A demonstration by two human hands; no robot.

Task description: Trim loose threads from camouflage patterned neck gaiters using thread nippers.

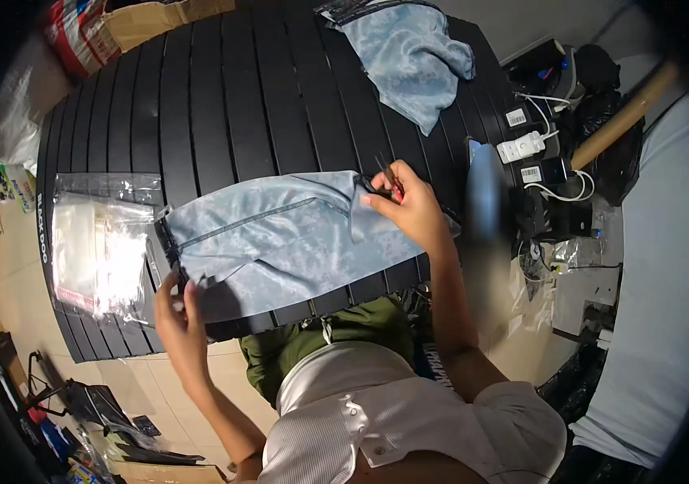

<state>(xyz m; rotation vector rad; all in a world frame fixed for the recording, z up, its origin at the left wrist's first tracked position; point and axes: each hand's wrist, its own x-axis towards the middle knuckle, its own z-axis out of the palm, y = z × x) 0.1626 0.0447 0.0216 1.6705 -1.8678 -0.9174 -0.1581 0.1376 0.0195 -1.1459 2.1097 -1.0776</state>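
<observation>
A pale blue, mottled piece of clothing [280,242] lies lengthwise across the black slatted table, with a dark seam along it and a black band [167,235] at its left end. My left hand [181,319] has its thumb and finger at the lower end of that band, gripping the edge. At the other end, my right hand [413,206] is closed around a small pair of dark-bladed snips [386,171] with a bit of red showing. Its fingertips rest by a folded-over, dark-edged part of the cloth. The snips' handles are mostly hidden by the fingers.
Clear plastic bags [98,250] lie in a stack on the left of the black table [207,105]. Another pale blue garment [409,64] is bunched at the far edge. Right of it are a power strip [520,148] with white cables and a cardboard tube [622,117].
</observation>
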